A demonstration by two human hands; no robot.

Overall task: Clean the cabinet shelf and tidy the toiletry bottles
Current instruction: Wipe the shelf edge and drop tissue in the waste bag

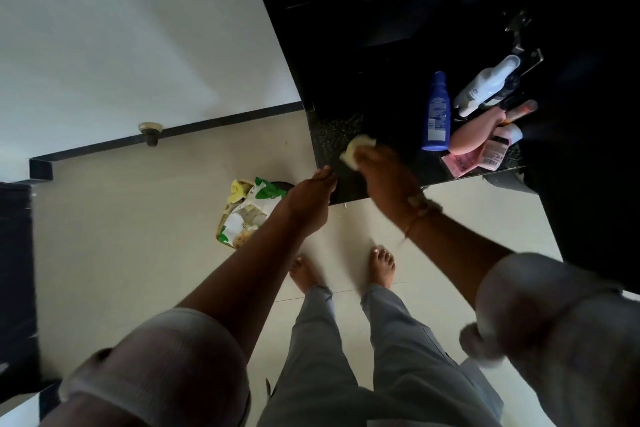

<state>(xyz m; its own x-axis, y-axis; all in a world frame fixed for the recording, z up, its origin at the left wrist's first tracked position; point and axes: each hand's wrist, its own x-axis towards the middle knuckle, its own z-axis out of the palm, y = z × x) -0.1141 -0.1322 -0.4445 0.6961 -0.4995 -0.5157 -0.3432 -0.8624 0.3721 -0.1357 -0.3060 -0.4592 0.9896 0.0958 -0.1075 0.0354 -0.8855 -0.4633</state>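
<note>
Pressing a pale yellow cloth (356, 151) onto the dark speckled shelf (332, 135), the right hand (388, 180) is closed around it. Left hand (311, 198) rests fingers on the shelf edge, holding nothing. Tall blue bottle (437, 113) stands at 3 o'clock beside white and pink toiletries (485, 87).

The smooth cream tiled floor (138, 218) meets a plain white wall (121, 28), with a thin black strip (173, 130) running along the wall's bottom. A small round brass door stopper (150, 133) sits on that strip. Soft daylight falls on the wall.
</note>
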